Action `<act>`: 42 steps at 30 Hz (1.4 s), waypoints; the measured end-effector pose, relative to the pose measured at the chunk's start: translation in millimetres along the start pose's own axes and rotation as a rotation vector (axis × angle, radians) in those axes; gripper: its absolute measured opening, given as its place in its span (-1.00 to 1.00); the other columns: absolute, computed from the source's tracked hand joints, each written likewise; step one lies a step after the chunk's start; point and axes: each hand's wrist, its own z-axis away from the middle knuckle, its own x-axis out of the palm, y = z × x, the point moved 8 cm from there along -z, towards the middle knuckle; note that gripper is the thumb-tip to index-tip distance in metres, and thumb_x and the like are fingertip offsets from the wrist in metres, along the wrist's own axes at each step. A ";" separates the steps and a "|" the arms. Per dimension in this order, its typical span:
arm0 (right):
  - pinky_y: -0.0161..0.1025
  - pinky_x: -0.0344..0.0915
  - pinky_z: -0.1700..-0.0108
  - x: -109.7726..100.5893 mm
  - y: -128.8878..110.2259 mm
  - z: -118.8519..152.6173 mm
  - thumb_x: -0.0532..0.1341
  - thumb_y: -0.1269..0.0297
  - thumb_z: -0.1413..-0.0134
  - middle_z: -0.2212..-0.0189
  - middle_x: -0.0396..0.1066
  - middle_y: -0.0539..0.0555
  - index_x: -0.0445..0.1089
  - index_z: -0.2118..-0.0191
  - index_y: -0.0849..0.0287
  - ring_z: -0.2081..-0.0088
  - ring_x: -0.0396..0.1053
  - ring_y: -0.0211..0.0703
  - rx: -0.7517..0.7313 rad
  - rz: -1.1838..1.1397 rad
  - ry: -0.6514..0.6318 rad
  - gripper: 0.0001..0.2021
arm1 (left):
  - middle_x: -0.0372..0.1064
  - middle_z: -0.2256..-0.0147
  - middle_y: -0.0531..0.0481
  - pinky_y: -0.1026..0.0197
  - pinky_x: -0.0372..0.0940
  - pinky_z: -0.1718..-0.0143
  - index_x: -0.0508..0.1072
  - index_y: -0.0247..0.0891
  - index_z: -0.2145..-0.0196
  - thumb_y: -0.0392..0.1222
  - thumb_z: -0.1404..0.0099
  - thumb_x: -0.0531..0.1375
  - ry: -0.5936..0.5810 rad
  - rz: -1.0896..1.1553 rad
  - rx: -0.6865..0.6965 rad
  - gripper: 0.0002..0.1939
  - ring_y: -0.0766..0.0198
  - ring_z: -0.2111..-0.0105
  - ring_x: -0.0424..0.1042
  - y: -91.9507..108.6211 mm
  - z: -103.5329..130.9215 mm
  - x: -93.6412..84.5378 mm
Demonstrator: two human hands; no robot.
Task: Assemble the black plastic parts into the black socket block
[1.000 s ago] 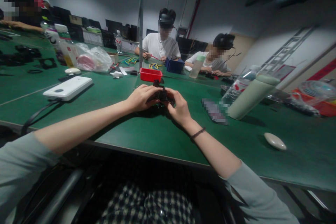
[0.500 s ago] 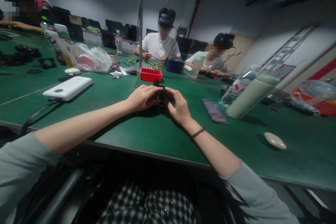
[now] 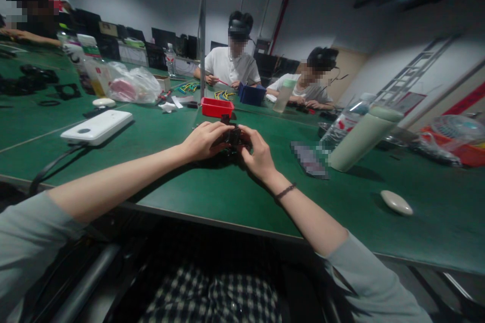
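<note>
Between my two hands is a dark black part (image 3: 234,135), low over the green table (image 3: 212,189). My left hand (image 3: 202,141) has its fingers and thumb curved round the part's left side. On the other side, my right hand (image 3: 259,154) grips it, with a dark bracelet on the wrist. The fingertips and the part's lower details are hard to make out in the shadow. Just behind the part stands a red tray (image 3: 217,107).
A white power bank (image 3: 97,128) with a cable lies left. On the right are a phone (image 3: 309,160), a green flask (image 3: 364,139) and a pale oval object (image 3: 396,203). Two people sit across the table, near a blue box (image 3: 252,95); another person is far left.
</note>
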 end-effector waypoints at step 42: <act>-0.04 0.42 0.07 0.8 1.4 -0.4 0.18 0.44 0.00 0.16 0.41 0.14 0.32 0.10 0.12 0.12 0.40 -0.01 0.038 0.064 -0.013 -0.71 | 0.45 0.07 -0.27 0.03 0.35 0.11 0.30 -0.37 -0.12 -0.14 -0.39 0.10 -0.035 0.008 -0.004 -0.60 0.07 0.11 0.48 -0.5 2.1 4.3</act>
